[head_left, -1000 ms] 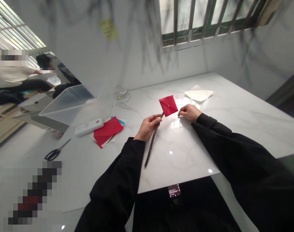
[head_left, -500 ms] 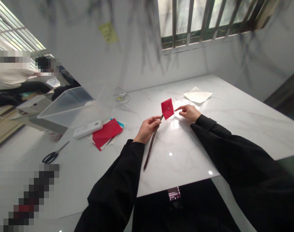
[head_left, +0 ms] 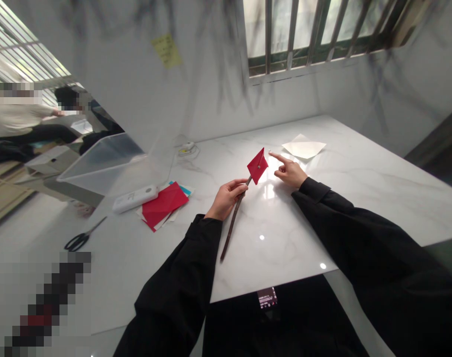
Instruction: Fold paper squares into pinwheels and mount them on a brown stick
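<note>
My left hand point(head_left: 227, 197) is closed round a thin brown stick point(head_left: 231, 228) near its top end. A red folded paper square point(head_left: 257, 166) is pinned to the tip of the stick and stands turned partly edge-on. Just to its right is my right hand point(head_left: 288, 171), holding nothing, with the index finger stretched out toward a small silver pin point(head_left: 269, 151) on the white marble table point(head_left: 352, 188); the other fingers are curled in. Both arms wear black sleeves.
A white folded paper sheet point(head_left: 304, 147) lies beyond my right hand. Left of the stick are red and coloured paper sheets point(head_left: 162, 204), a white oblong device point(head_left: 136, 197), black scissors point(head_left: 83, 237) and a clear plastic bin point(head_left: 99, 161). Other people are far left.
The red paper square has turned on the stick from face-on to partly edge-on. My right hand has left its edge and now points its index finger toward the pin.
</note>
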The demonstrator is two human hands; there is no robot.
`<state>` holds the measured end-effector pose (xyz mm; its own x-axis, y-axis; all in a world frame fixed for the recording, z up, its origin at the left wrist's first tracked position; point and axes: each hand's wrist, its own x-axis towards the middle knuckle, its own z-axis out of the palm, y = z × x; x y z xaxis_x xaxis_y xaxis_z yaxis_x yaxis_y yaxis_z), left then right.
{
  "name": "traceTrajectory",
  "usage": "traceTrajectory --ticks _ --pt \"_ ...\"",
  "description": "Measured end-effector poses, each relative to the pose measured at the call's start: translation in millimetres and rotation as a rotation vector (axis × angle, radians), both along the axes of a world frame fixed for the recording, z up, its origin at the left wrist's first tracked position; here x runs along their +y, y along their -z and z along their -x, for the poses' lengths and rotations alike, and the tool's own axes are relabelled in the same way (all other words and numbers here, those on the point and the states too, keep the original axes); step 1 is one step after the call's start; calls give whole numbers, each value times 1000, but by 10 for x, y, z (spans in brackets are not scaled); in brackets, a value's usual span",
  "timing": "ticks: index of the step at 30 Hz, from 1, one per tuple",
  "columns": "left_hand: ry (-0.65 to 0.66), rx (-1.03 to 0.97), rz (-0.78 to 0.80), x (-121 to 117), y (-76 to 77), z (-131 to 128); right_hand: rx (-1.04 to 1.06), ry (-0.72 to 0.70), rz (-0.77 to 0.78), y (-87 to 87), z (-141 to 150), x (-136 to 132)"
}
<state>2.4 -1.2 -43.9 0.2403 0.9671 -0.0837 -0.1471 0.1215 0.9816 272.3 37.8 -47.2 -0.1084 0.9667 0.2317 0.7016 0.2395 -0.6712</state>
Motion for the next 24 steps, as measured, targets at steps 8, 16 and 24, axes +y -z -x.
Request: traceTrajectory --ticks 8,16,24 --pt "-13 -4 2 -6 -14 -7 -96 28 73 12 -29 37" --pt "-17 -24 10 -7 -16 -16 12 60 82 -7 26 32" --pt "-25 -44 8 10 15 -1 75 -327 466 -58 80 3"
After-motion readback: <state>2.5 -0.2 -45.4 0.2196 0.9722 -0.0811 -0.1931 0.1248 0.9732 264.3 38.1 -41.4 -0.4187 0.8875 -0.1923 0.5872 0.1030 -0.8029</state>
